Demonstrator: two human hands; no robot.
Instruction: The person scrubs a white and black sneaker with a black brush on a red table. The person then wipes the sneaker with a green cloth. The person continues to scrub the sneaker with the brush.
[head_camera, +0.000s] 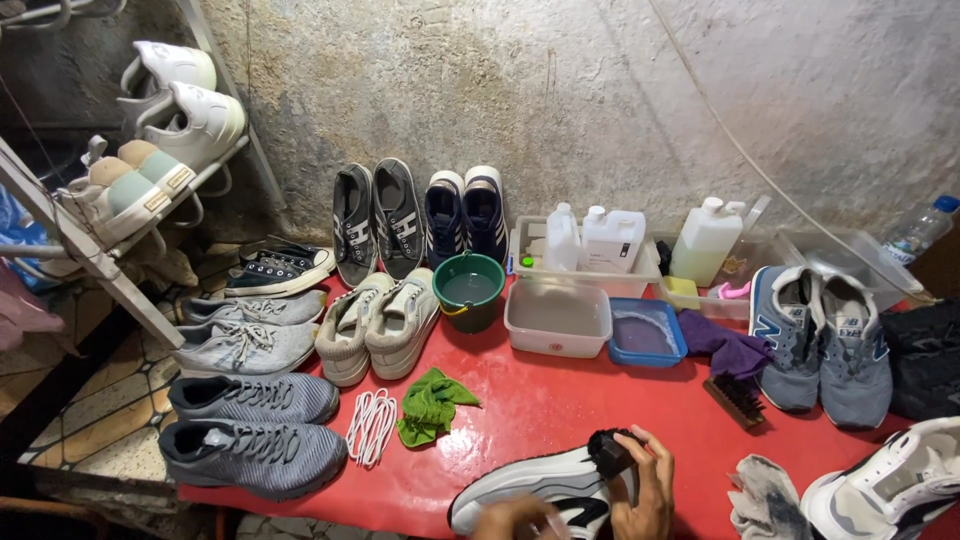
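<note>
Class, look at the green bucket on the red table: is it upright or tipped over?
Upright. The green bucket stands on its base with its round mouth facing up, and liquid lies level inside it.

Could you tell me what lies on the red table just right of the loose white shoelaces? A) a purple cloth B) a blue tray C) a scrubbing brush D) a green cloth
D: a crumpled green cloth lies right beside the white shoelaces on the red table; the purple cloth lies farther right, by the blue tray.
</note>
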